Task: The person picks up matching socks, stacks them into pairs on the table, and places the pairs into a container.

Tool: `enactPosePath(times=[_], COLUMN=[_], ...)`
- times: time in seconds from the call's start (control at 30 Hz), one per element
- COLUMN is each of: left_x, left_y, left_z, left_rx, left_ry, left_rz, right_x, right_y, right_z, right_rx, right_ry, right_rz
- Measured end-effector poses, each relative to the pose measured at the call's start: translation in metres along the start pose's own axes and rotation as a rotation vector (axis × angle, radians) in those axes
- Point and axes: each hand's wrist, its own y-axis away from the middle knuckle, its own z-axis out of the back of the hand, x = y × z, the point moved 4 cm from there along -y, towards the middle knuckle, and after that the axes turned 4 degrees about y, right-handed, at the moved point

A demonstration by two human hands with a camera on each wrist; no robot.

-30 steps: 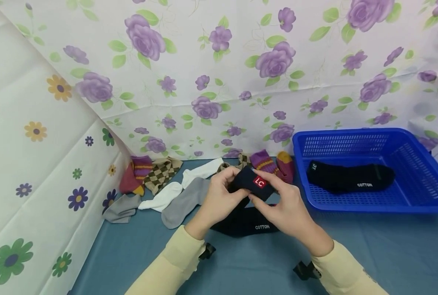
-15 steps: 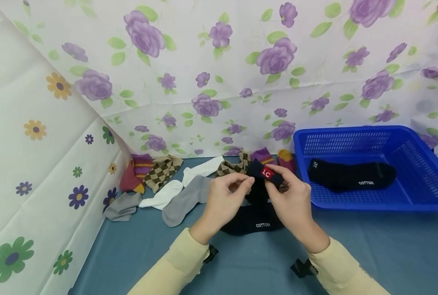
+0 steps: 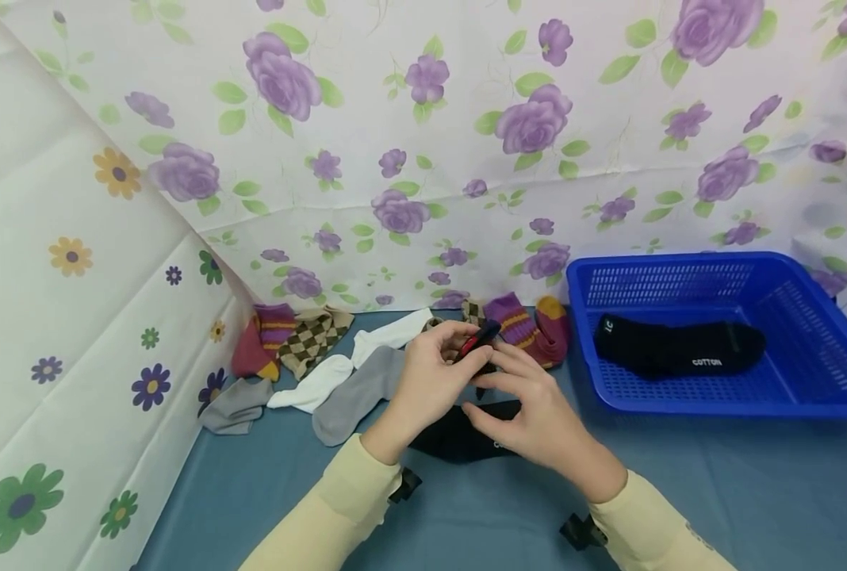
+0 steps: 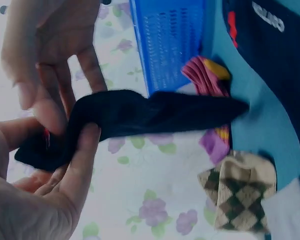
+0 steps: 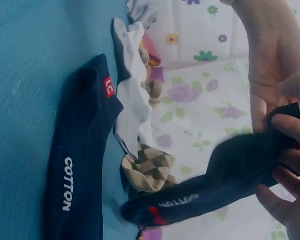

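A dark sock [image 4: 135, 115] hangs by its cuff from my left hand [image 3: 431, 381], whose thumb and fingers pinch it. Folded over at the top, the cuff shows part of a red label. My right hand [image 3: 530, 404] reaches to the same sock [image 5: 225, 185], its fingers touching the cuff area while the thumb stands apart in the head view. Below both hands a second dark sock [image 3: 459, 436] lies on the table; in the right wrist view this lying sock [image 5: 75, 155] shows a red LC label and the word COTTON.
At right stands a blue basket [image 3: 680, 404] with a black sock [image 3: 673, 345] inside. Along the back lie grey [image 3: 355, 396], white [image 3: 391, 333], checkered [image 3: 315, 337] and purple-and-red socks [image 3: 512, 317]. A floral sheet [image 3: 423, 159] hangs behind the table.
The cuff, first held by both hands with its label facing the camera, shifted right, then came back left and turned edge-on. My right thumb has come away from it.
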Motion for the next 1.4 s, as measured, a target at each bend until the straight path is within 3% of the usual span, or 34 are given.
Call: enactPosePath(times=[0.13, 0.33, 0.43, 0.6, 0.7, 0.9, 1.0, 1.1, 1.2, 1.4], left_x=[-0.002, -0.005, -0.005, -0.004, -0.003, -0.005, -0.011, -0.015, -0.019, -0.022], left_y=[0.001, -0.002, -0.006, -0.011, -0.012, -0.011, -0.009, -0.006, -0.004, -0.006], left_z=[0.0, -0.003, -0.006, -0.006, -0.004, 0.003, 0.006, 0.007, 0.008, 0.014], left_rx=[0.017, 0.054, 0.088, 0.09, 0.088, 0.082, 0.088, 0.12, 0.148, 0.136], left_ry=[-0.137, -0.255, -0.33, -0.449, -0.505, -0.501, -0.497, -0.473, -0.408, -0.316], left_rz=[0.004, 0.087, 0.116, 0.075, 0.037, -0.064, -0.113, -0.131, -0.124, -0.157], right_x=[0.003, 0.004, 0.002, 0.0, -0.002, -0.012, -0.016, -0.019, -0.02, -0.026], right_y=[-0.001, 0.001, 0.002, 0.002, 0.002, 0.0, -0.002, -0.005, -0.007, -0.004], right_z=[-0.006, -0.011, -0.012, -0.014, -0.011, 0.001, 0.002, -0.001, -0.006, -0.015], right_rx=[0.035, 0.075, 0.141, 0.262, 0.219, -0.007, -0.061, -0.034, 0.024, 0.123], right_ry=[0.009, 0.051, 0.092, 0.156, 0.125, 0.199, 0.221, 0.187, 0.102, -0.062], right_rz=[0.067, 0.134, 0.141, 0.131, 0.084, -0.054, -0.142, -0.191, -0.184, -0.184])
